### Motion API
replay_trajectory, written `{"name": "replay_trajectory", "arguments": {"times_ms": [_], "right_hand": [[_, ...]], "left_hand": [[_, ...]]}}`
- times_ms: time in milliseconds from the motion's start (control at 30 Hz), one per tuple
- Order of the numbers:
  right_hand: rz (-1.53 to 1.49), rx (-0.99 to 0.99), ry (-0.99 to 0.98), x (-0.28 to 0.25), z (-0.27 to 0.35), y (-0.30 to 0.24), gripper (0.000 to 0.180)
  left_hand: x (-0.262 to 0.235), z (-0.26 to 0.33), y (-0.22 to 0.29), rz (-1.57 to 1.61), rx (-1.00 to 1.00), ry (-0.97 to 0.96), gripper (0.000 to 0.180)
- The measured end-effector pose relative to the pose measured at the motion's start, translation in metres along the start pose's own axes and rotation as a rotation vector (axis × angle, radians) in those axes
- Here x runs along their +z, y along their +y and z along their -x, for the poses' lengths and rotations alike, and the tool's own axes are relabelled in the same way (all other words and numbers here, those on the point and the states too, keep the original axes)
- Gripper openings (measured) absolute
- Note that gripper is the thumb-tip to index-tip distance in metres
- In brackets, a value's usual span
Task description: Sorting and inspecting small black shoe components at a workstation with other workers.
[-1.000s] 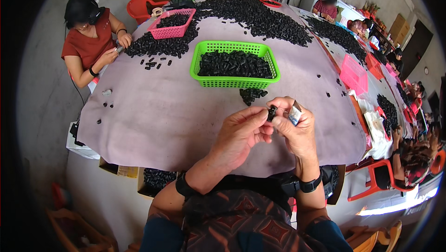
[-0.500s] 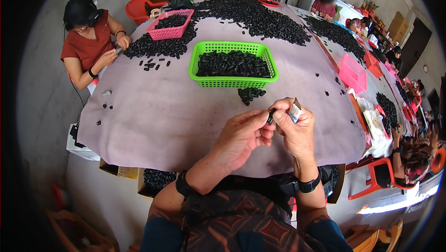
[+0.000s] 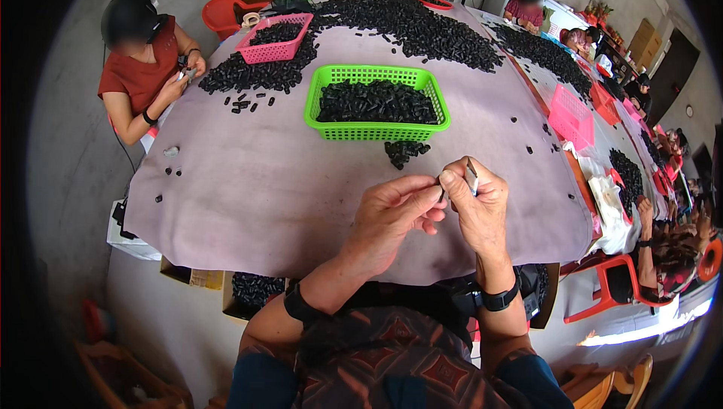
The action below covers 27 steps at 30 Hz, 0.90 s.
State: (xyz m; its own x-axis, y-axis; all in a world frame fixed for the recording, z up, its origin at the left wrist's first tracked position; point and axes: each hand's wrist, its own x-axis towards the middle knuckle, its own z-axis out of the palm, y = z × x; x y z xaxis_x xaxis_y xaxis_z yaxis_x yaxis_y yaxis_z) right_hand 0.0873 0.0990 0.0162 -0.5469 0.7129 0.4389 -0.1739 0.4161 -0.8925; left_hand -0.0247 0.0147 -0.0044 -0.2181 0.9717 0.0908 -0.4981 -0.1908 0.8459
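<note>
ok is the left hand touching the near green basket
Apart: the head view shows bare cloth between the left hand and the near green basket.

Soft, even daylight brightens the table [image 3: 248, 183], with a dim shadow gathering along its near edge beneath the left hand [image 3: 392, 217] and right hand [image 3: 482, 209]. Both hands look fairly crisp. A hard, burnt-out streak of glare lies across the floor [image 3: 648, 331] at right, while the lower left sinks into gloom. The heap of black pieces [image 3: 407, 28] catches tiny highlights but loses detail in its darkness. A blurred patch covers the face of the co-worker [image 3: 139, 70] at left. Fisheye distortion bows the table's edges, and black vignetting swallows the corners.
</note>
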Motion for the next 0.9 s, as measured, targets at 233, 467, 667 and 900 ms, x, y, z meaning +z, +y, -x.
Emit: {"name": "replay_trajectory", "arguments": {"times_ms": [233, 467, 667, 900], "right_hand": [[-0.198, 0.087, 0.007, -0.0019, 0.0018, 0.0015, 0.014], [-0.022, -0.092, -0.097, -0.0059, 0.0024, 0.0021, 0.014], [0.016, -0.098, -0.092, -0.0018, 0.0038, -0.0054, 0.014], [0.0, -0.019, -0.035, -0.0049, 0.0043, -0.0047, 0.01]], "left_hand": [[0.0008, 0.001, 0.0008, 0.074, -0.009, -0.031, 0.022], [-0.004, -0.0008, -0.0025, 0.223, 0.003, -0.079, 0.021], [-0.0041, 0.0014, 0.0014, 0.232, -0.052, -0.086, 0.02], [-0.0033, -0.002, -0.0033, 0.282, -0.084, -0.125, 0.019]]}}
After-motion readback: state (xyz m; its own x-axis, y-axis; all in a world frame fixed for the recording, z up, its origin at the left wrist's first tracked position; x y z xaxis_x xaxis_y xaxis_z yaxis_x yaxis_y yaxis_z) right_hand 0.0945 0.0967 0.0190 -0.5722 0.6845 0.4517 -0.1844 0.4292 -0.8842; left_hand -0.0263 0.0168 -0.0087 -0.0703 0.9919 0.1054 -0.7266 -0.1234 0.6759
